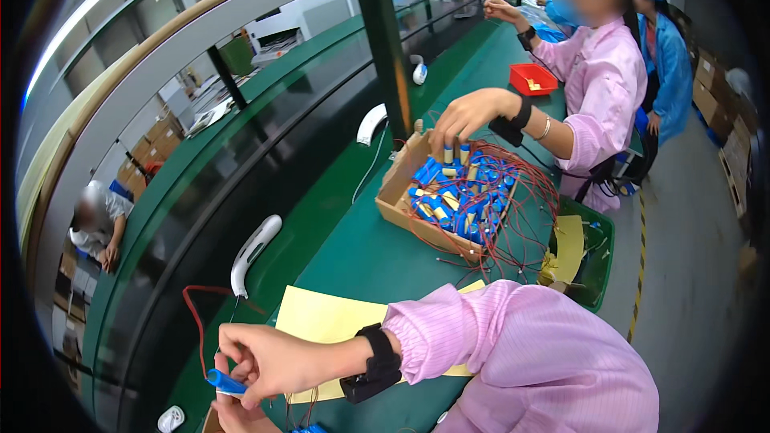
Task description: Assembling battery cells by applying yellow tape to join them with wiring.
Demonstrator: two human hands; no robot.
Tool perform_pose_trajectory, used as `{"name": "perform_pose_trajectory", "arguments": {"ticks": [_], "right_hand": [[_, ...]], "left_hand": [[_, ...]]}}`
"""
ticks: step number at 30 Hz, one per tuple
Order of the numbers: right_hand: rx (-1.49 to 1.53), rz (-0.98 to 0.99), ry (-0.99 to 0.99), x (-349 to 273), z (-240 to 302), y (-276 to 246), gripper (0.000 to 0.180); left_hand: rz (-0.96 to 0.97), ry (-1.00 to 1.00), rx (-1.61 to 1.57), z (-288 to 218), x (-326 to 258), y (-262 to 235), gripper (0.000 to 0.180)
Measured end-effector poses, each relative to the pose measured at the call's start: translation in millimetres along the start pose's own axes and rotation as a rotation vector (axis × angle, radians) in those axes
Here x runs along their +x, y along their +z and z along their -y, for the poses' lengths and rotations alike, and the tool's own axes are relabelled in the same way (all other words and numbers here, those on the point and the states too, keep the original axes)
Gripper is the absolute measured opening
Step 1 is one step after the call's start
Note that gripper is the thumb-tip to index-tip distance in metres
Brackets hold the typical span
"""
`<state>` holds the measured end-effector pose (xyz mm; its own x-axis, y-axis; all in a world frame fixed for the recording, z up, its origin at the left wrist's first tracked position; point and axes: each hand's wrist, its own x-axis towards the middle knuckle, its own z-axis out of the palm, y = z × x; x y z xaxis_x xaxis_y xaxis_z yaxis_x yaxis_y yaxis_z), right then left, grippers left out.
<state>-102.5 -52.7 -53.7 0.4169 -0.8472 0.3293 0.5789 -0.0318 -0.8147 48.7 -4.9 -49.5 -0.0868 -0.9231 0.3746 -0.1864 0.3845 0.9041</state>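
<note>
While its fingers [234, 340] curl, the right hand [277, 362] holds 1 blue cylinder [225, 382].

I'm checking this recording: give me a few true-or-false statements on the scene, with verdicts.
1. The person's right hand and left hand meet at a small blue cylinder. True.
2. A co-worker's hand reaches into an open brown cardboard box. True.
3. That box is empty. False: it holds many blue-and-tan cylinders.
4. The red plastic tray stands on the floor. False: it is on the green tabletop.
5. A flat yellow sheet lies on that tabletop. True.
</note>
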Motion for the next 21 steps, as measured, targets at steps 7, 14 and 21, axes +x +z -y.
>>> {"name": "perform_pose_trajectory", "arguments": {"ticks": [7, 14, 21], "right_hand": [[-0.478, 0.076, -0.083, 1, 13, -2, 0.04], [-0.346, -0.055, -0.235, 9, 17, -1, 0.036], [-0.327, -0.047, -0.214, 6, 26, 1, 0.034]], "left_hand": [[-0.076, -0.111, -0.273, 8, 8, -6, 0.044], [-0.008, -0.047, -0.1, -5, 9, 11, 0.028], [-0.011, -0.047, -0.028, 15, 8, 9, 0.036]]}}
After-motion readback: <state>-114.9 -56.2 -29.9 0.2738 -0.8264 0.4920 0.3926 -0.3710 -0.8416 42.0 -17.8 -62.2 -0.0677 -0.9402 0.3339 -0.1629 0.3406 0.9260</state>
